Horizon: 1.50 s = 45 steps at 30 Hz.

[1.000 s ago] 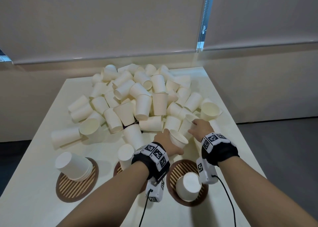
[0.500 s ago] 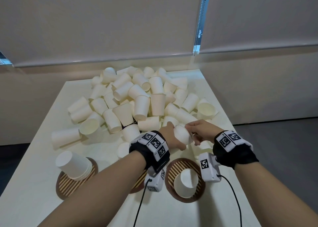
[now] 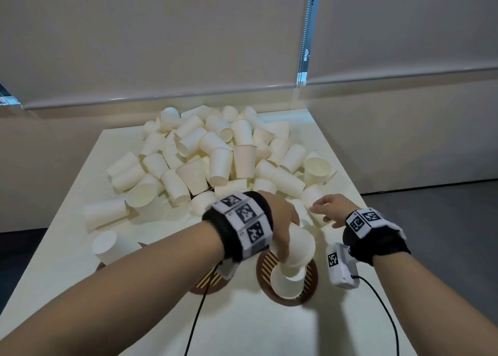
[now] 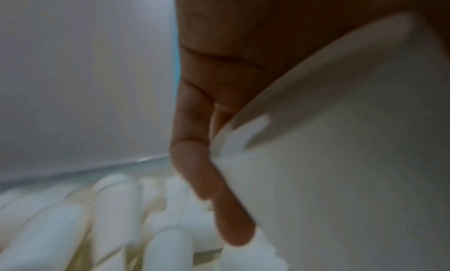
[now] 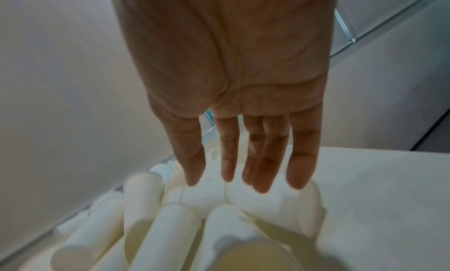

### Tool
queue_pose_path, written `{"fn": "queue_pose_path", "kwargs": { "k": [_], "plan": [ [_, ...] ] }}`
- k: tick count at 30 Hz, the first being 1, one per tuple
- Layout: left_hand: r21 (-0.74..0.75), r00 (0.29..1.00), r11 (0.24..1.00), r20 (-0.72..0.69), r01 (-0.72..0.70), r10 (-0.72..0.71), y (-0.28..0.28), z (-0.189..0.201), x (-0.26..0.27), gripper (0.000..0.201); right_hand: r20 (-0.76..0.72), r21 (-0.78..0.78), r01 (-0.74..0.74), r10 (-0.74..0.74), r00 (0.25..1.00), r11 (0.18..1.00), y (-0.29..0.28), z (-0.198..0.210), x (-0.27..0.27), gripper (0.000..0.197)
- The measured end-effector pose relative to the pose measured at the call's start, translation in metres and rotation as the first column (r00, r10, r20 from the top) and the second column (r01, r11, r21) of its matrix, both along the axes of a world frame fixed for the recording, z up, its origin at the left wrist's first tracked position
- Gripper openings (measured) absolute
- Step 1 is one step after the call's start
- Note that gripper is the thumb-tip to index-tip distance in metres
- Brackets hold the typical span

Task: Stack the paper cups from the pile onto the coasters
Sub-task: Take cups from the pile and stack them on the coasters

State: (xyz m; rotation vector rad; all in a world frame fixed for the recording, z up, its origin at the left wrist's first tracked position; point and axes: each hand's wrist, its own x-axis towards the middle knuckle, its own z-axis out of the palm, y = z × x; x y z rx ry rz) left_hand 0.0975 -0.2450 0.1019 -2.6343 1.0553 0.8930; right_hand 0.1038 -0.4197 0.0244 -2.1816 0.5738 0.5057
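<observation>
The left hand [image 3: 283, 221] grips a paper cup [image 3: 299, 248], fingers curled round its wall, and holds it tilted, base down, just over the cup [image 3: 287, 283] standing mouth-up on the right coaster [image 3: 310, 288]; the held base looks to be entering that mouth, though the hand hides the contact. The step in hand is nesting this cup into the stack. The right hand [image 3: 327, 210] hovers empty with fingers straight and spread above the near edge of the pile [image 3: 215, 156]. Next, the left hand likely needs to level the cup, seat it squarely and let go, while the right picks 1 more cup. 2 further coasters lie to the left, each partly hidden.
</observation>
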Motion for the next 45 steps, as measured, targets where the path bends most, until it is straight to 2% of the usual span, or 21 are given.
{"fn": "queue_pose_path", "kwargs": {
  "k": [2, 5, 8, 9, 10, 12, 15, 18, 22, 24, 26, 29, 31, 34, 35, 36, 37, 39, 42, 43, 45],
  "plan": [
    [0.048, 0.991, 0.993, 0.078, 0.104, -0.107, -0.014, -0.007, -0.010, 0.057, -0.032, -0.055, -0.014, 0.012, 0.999, 0.998, 0.005, -0.009, -0.002, 0.041],
    [0.047, 0.974, 0.983, 0.132, 0.178, -0.183, -0.030, -0.031, -0.023, 0.036, -0.012, -0.122, -0.016, 0.014, 1.000, 0.992, 0.013, -0.019, -0.004, 0.045],
    [0.175, 0.950, 0.950, 0.128, 0.260, -0.284, -0.039, -0.044, -0.032, 0.018, 0.013, -0.139, 0.004, -0.002, 1.000, 0.990, 0.014, -0.026, -0.006, 0.043],
    [0.226, 0.944, 0.939, 0.144, 0.260, -0.296, -0.040, -0.048, -0.031, 0.018, 0.021, -0.139, 0.013, -0.010, 1.000, 0.990, 0.013, -0.026, -0.006, 0.042],
    [0.250, 0.947, 0.940, 0.161, 0.233, -0.277, -0.039, -0.052, -0.028, 0.021, 0.031, -0.143, 0.027, -0.023, 0.999, 0.989, 0.012, -0.026, -0.005, 0.041],
    [0.216, 0.974, 0.971, 0.177, 0.103, -0.142, -0.034, -0.061, -0.016, 0.026, 0.057, -0.163, 0.061, -0.052, 0.997, 0.985, 0.008, -0.025, -0.005, 0.039],
    [0.139, 0.978, 0.990, 0.209, -0.035, 0.005, -0.022, -0.075, 0.001, 0.026, 0.087, -0.196, 0.081, -0.065, 0.994, 0.977, 0.006, -0.025, -0.002, 0.036],
    [0.091, 0.967, 0.985, 0.225, -0.144, 0.120, -0.013, -0.092, 0.005, 0.027, 0.039, -0.174, 0.052, -0.046, 0.998, 0.983, 0.013, -0.029, 0.000, 0.038],
    [0.034, 0.929, 0.951, 0.230, -0.306, 0.291, -0.011, -0.102, 0.014, 0.032, -0.089, -0.228, -0.033, 0.012, 0.996, 0.973, 0.027, -0.042, 0.007, 0.058],
    [-0.009, 0.904, 0.928, 0.224, -0.372, 0.364, -0.010, -0.104, 0.018, 0.040, -0.104, -0.242, -0.041, 0.016, 0.994, 0.969, 0.033, -0.051, 0.008, 0.068],
    [-0.064, 0.884, 0.910, 0.219, -0.409, 0.412, -0.010, -0.107, 0.020, 0.055, -0.107, -0.248, -0.029, 0.002, 0.994, 0.968, 0.039, -0.056, 0.009, 0.076],
    [-0.146, 0.864, 0.891, 0.222, -0.429, 0.452, -0.009, -0.111, 0.019, 0.068, -0.111, -0.233, 0.007, -0.033, 0.993, 0.972, 0.042, -0.057, 0.010, 0.069],
    [-0.189, 0.869, 0.889, 0.203, -0.417, 0.451, -0.006, -0.110, 0.020, 0.073, -0.094, -0.158, 0.056, -0.071, 0.993, 0.986, 0.035, -0.054, 0.016, 0.073],
    [-0.298, 0.865, 0.862, 0.174, -0.410, 0.471, 0.000, -0.098, 0.028, 0.080, 0.049, -0.003, 0.146, -0.146, 0.988, 0.989, 0.017, -0.040, 0.022, 0.073],
    [-0.380, 0.844, 0.821, 0.158, -0.426, 0.512, 0.001, -0.091, 0.031, 0.078, 0.100, 0.063, 0.144, -0.150, 0.984, 0.988, 0.011, -0.034, 0.024, 0.068],
    [-0.475, 0.810, 0.748, 0.114, -0.463, 0.575, 0.001, -0.084, 0.034, 0.075, 0.145, 0.150, 0.128, -0.150, 0.978, 0.980, 0.007, -0.028, 0.025, 0.063],
    [-0.567, 0.763, 0.638, 0.024, -0.521, 0.645, 0.001, -0.075, 0.037, 0.070, 0.187, 0.242, 0.101, -0.149, 0.971, 0.965, 0.003, -0.022, 0.024, 0.060],
    [-0.673, 0.656, 0.355, -0.256, -0.648, 0.710, -0.002, -0.064, 0.042, 0.064, 0.270, 0.357, 0.010, -0.113, 0.956, 0.934, 0.002, -0.010, 0.022, 0.060],
    [-0.644, 0.486, -0.047, -0.620, -0.763, 0.617, -0.014, -0.057, 0.043, 0.069, 0.348, 0.367, -0.171, 0.036, 0.937, 0.914, 0.010, 0.000, 0.019, 0.065],
    [-0.625, 0.442, -0.146, -0.679, -0.767, 0.587, -0.017, -0.057, 0.043, 0.073, 0.359, 0.358, -0.222, 0.086, 0.929, 0.907, 0.013, 0.001, 0.019, 0.065],
    [-0.601, 0.375, -0.265, -0.724, -0.754, 0.578, -0.019, -0.058, 0.044, 0.076, 0.345, 0.362, -0.276, 0.147, 0.927, 0.890, 0.013, -0.001, 0.022, 0.064]
  ]
}}
